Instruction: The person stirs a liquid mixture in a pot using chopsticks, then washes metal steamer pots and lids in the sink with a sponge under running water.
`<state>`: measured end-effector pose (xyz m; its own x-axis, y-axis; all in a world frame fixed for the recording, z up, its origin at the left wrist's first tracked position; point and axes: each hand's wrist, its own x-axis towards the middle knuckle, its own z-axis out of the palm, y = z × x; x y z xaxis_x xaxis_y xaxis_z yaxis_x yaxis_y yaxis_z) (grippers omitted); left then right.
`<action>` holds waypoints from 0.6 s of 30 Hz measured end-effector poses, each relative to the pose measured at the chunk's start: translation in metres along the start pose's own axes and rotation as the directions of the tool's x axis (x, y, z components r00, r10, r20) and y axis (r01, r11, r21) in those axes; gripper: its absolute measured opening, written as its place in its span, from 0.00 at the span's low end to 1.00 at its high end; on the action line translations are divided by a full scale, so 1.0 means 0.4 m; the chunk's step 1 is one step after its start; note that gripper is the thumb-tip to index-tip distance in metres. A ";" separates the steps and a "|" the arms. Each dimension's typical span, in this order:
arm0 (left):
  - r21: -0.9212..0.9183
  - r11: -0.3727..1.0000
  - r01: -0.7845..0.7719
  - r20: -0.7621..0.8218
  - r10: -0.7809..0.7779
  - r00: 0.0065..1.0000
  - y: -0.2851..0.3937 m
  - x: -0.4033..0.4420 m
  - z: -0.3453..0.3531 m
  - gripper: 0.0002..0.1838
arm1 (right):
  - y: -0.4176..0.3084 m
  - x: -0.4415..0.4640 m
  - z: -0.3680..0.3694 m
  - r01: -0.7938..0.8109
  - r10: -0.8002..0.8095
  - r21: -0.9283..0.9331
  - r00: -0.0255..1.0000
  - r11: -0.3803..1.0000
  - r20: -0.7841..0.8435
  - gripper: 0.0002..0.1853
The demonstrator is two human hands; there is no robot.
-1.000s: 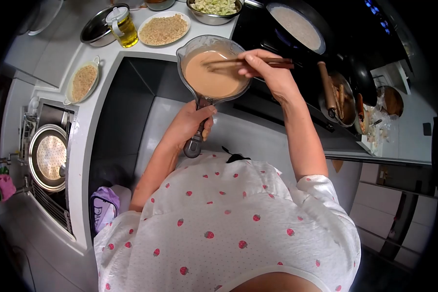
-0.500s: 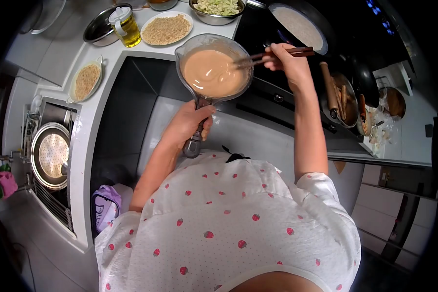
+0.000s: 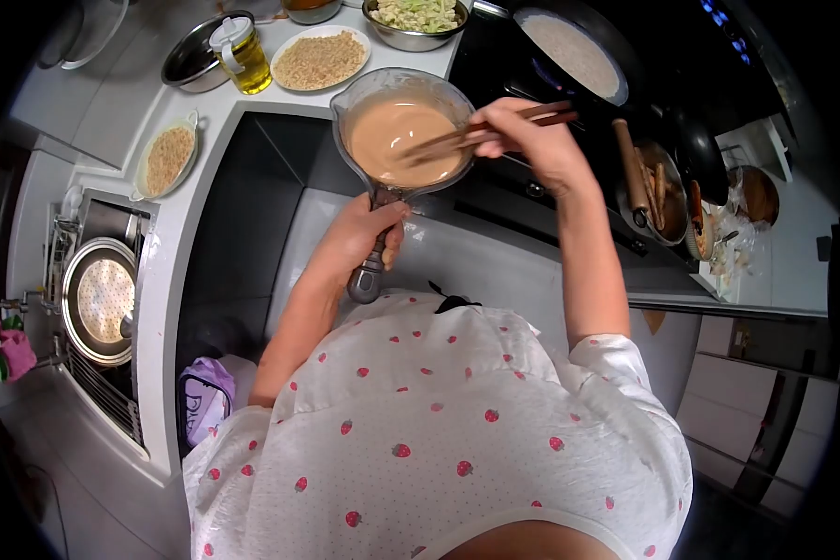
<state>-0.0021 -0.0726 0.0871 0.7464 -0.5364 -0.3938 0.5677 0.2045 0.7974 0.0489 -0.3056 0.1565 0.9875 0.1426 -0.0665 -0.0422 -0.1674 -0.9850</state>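
Note:
My left hand [image 3: 362, 235] is wrapped round the dark handle of a spouted mixing bowl [image 3: 343, 157], holding it in front of the counter's edge. Smooth tan batter [image 3: 383, 131] partly fills the bowl. Wooden chopsticks [image 3: 453, 142] are pinched in my right hand [image 3: 523, 135] above the bowl's right rim, their tips down in the batter near the middle. Behind the bowl stand a white plate of chopped crumbs [image 3: 319, 60] and a steel bowl of chopped greens [image 3: 414, 35].
A frying pan with a pale round layer [image 3: 569, 54] sits on the stove at the upper right. Beside it is a pot with utensils [image 3: 663, 201]. An oil jug [image 3: 245, 63], an oval dish [image 3: 168, 159] and a sink with a strainer [image 3: 103, 299] are on the left.
The chopsticks swept to the bowl's right side and are now back toward its middle, with my right hand moving left and down. My left hand still holds the handle, nearly unmoved.

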 end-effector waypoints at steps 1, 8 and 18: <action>-0.030 0.999 -0.022 -0.001 0.022 1.000 -0.004 -0.001 -0.007 0.09 | 0.002 0.007 -0.035 -0.040 0.035 -0.074 0.997 0.997 -0.066 0.13; 0.026 0.999 -0.019 0.019 0.019 1.000 0.005 0.009 0.009 0.09 | 0.017 0.021 0.034 0.079 -0.079 0.023 0.997 0.997 -0.005 0.13; 0.018 1.000 -0.006 -0.020 0.006 1.000 0.011 0.004 0.006 0.08 | -0.009 0.006 0.010 0.046 -0.046 -0.014 0.999 0.999 -0.014 0.11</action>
<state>0.0006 -0.0746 0.0909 0.7568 -0.5186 -0.3979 0.5569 0.1930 0.8078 0.0507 -0.3009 0.1593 0.9905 0.1365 -0.0187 0.0055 -0.1747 -0.9846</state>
